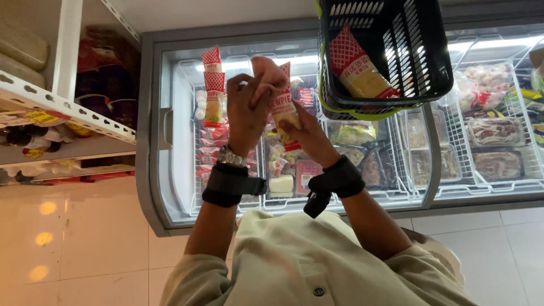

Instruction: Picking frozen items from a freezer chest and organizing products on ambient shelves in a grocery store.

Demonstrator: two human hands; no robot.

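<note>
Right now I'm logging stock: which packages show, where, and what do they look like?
Soft bottle: held in both hands, red-checked wrap over pale yellow.
Second like bottle: just left of the left hand, over the freezer.
Third like bottle: lying in the black basket at top right.
Meat trays: under the freezer's glass at right, clear-wrapped, pink and white.

Obstacles: black basket at 1 o'clock, overhanging the freezer; metal shelf at 9 o'clock. Freezer compartments at 12 packed with packets. Free room: floor tiles at 7–8 o'clock, strip between shelf and freezer.
</note>
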